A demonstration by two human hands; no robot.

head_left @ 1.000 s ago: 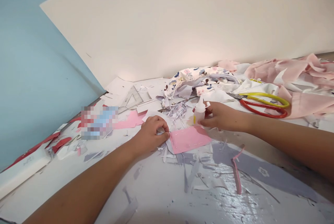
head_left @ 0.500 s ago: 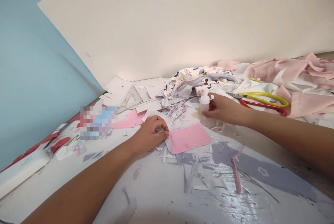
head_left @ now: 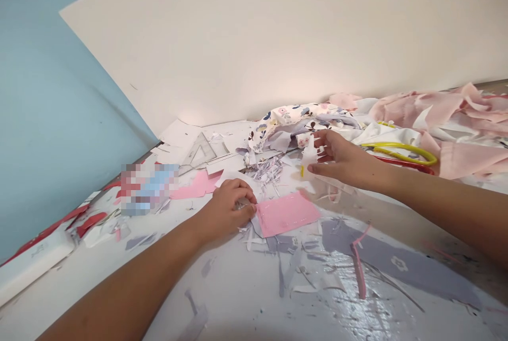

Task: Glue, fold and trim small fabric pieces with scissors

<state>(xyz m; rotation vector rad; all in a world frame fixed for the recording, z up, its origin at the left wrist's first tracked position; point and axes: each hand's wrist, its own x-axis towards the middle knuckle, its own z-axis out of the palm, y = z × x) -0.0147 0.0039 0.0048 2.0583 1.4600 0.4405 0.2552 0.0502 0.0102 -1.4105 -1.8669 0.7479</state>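
Note:
My left hand [head_left: 234, 206] is closed, thumb and fingers pinching the left edge of a pink rectangle [head_left: 289, 215], paper or cloth. A pale layer shows under that edge, and small shiny drops, seemingly glue, run along the rectangle's borders. Just beyond it a small translucent squeeze bottle [head_left: 308, 160] with a pointed nozzle stands upright on the table. Around the bottle's right side my right hand [head_left: 341, 160] is open, its fingers spread apart. The thumb is close to the bottle's lower side; whether it touches, I cannot tell.
Scissors with yellow and red handles [head_left: 408, 154] lie right of my right hand. Behind are floral fabric [head_left: 286, 116] and pink cloth [head_left: 413, 108]. A clear set square [head_left: 201, 150] lies at the back left. Paper shreds [head_left: 268, 170] and a lilac strip [head_left: 397, 261] litter the table.
My right hand has carried the bottle slightly right, away from the pink rectangle, and its fingers have now spread off it. My left hand has kept its pinch in place.

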